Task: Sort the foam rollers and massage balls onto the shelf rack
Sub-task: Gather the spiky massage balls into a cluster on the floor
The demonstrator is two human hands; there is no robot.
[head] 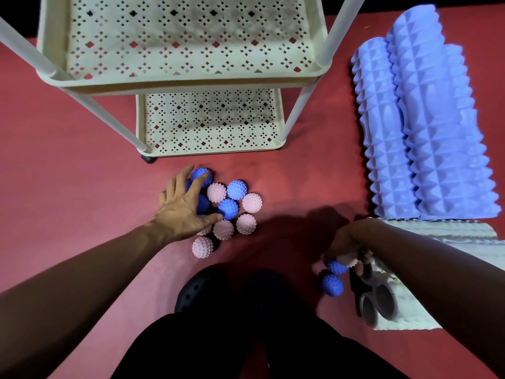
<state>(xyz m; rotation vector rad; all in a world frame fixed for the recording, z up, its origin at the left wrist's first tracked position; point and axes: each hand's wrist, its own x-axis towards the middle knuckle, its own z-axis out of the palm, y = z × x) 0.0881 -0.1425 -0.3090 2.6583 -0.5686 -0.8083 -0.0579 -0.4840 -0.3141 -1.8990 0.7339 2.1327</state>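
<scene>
A cluster of spiky massage balls (228,207), blue and pink, lies on the red mat in front of the cream shelf rack (180,80). My left hand (183,206) rests spread over the cluster's left side, fingers touching blue balls. My right hand (345,248), low at the right, is closed over a pink ball and a blue ball (337,266). Another blue ball (332,284) sits just below it on the mat. Several lilac foam rollers (426,127) lie at the right.
The rack has perforated trays, an upper one and a lower one (210,121), on white posts with a caster. White ridged rollers (464,242) and grey ones (377,299) lie at the right. My dark shoes (207,288) and legs fill the bottom centre.
</scene>
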